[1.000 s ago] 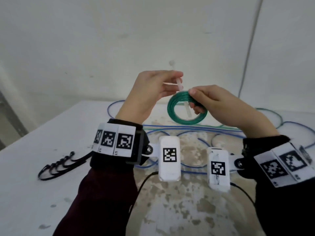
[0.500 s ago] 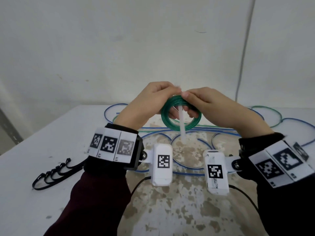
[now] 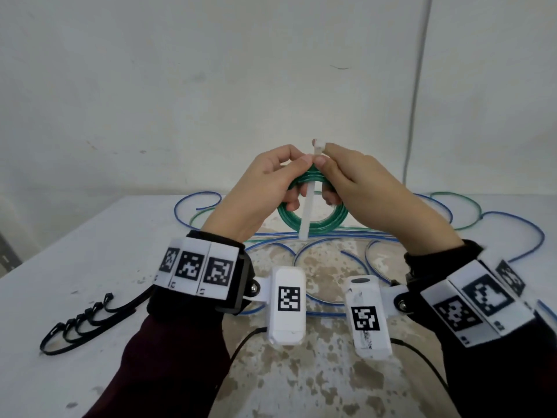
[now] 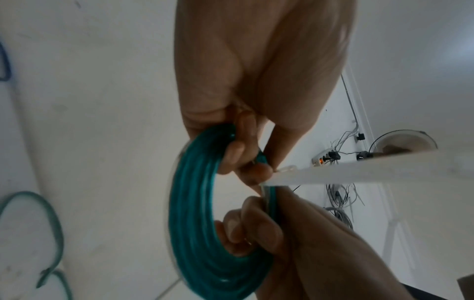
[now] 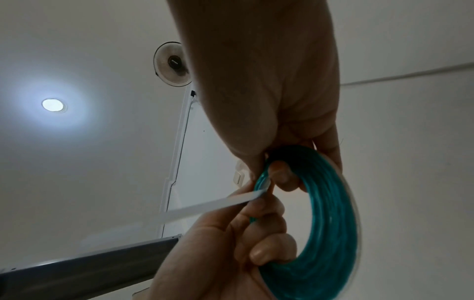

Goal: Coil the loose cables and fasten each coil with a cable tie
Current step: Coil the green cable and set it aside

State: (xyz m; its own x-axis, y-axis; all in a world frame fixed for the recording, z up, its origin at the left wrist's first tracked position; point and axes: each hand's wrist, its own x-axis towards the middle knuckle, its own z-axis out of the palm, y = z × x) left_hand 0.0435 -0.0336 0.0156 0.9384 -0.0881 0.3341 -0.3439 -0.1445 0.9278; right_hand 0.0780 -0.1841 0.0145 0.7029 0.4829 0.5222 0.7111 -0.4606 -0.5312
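Observation:
I hold a green cable coil upright in the air above the white table, between both hands. My left hand grips the coil's top left, thumb on top and fingers curled through the ring. With thumb and forefinger my right hand pinches the upper end of a white cable tie, its other fingers through the ring. The tie's tail hangs straight down across the coil's opening. The left wrist view shows the coil and tie. The right wrist view shows the coil and tie.
Several black cable ties lie in a bunch on the table at the left. Loose blue cables and green cables sprawl across the table's far side, below the hands. A wall stands close behind the table.
The tie's tail stood up above the coil a second ago; it now hangs down across the ring, with its upper end pinched above the coil. Both hands have closed together at the coil's top.

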